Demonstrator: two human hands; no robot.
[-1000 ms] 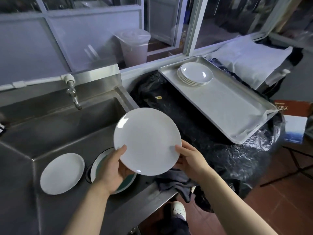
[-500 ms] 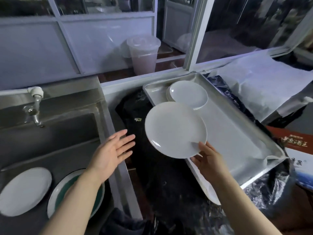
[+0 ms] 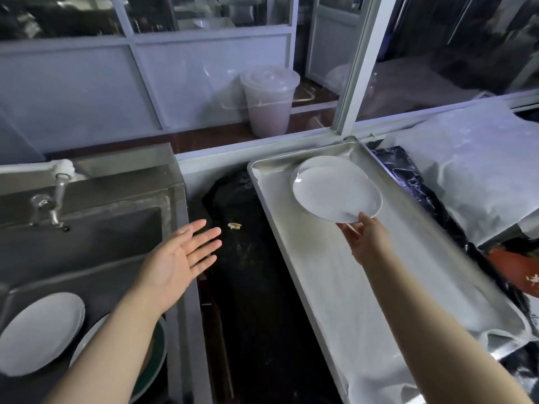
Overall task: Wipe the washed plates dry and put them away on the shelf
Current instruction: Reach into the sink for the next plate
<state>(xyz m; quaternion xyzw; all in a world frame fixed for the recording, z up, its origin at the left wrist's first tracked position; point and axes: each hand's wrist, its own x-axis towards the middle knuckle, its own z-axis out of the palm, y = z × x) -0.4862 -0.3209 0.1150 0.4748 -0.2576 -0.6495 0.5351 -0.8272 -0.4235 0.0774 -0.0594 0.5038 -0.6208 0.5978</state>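
Note:
My right hand [image 3: 364, 240] pinches the near rim of a white plate [image 3: 335, 193] and holds it just over the stack of white plates [image 3: 313, 161] at the far end of the metal tray [image 3: 350, 287]. The stack is mostly hidden under the held plate. My left hand [image 3: 178, 258] hovers palm up with fingers spread, over the sink's right edge, holding nothing. In the steel sink [image 3: 102, 228] lie a white plate [image 3: 40, 330] and a green-rimmed plate [image 3: 145, 360], partly hidden by my left forearm.
A tap [image 3: 55, 196] juts from the sink's back wall. Black plastic sheeting [image 3: 248, 287] covers the counter between sink and tray. White paper [image 3: 478, 170] lies right of the tray. A lidded plastic bucket [image 3: 269, 100] stands behind the window glass.
My right hand has carried the plate away from the sink to above the stack on the tray. My left hand let go of it and stays open near the sink.

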